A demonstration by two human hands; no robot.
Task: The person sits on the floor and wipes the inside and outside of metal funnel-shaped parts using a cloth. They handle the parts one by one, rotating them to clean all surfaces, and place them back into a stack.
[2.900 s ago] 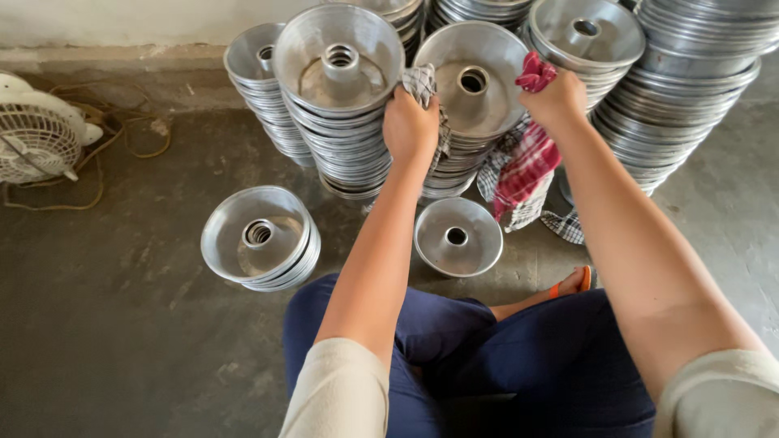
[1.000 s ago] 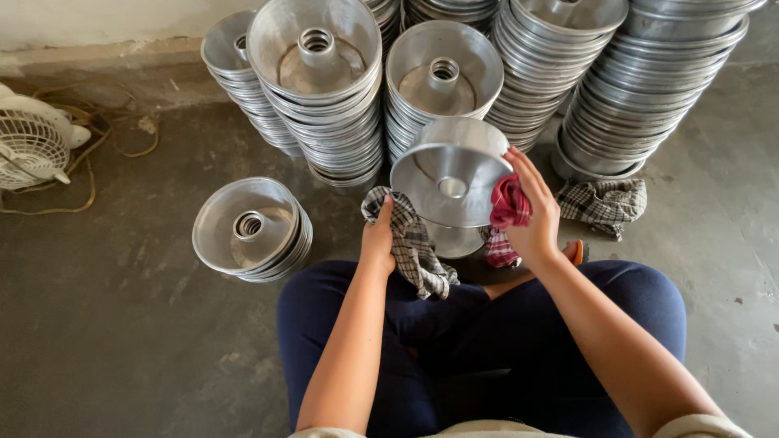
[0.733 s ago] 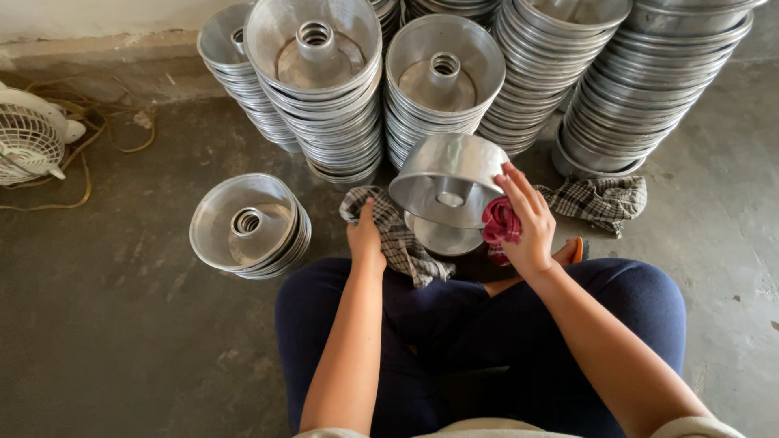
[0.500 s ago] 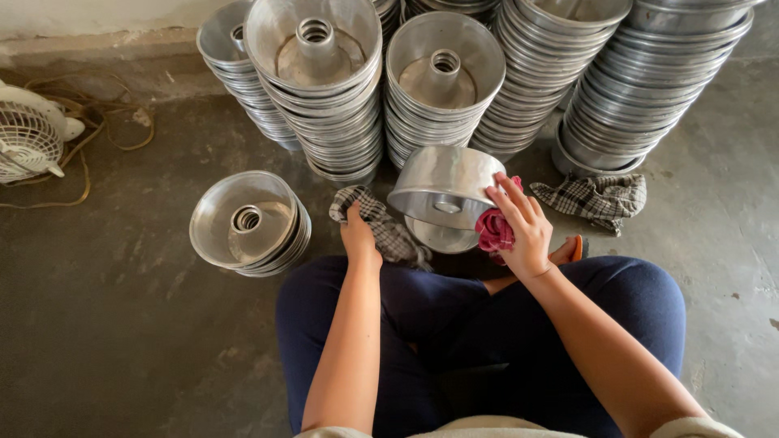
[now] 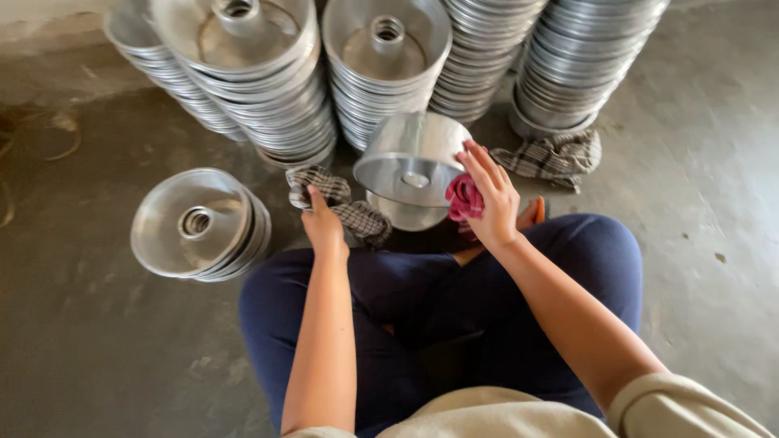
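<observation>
While your right hand (image 5: 487, 199) presses a red cloth (image 5: 462, 197) against the tilted tube pan (image 5: 410, 162) above your lap, left hand (image 5: 323, 225) gripping the checked cloth (image 5: 341, 203), you're mid-wipe; next likely calls for rotating the pan.

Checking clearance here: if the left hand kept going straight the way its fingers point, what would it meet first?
The left hand already touches the checked grey cloth. Beyond it, probably the tall stack of aluminium ring-shaped cake pans, though depth is unclear.
</observation>
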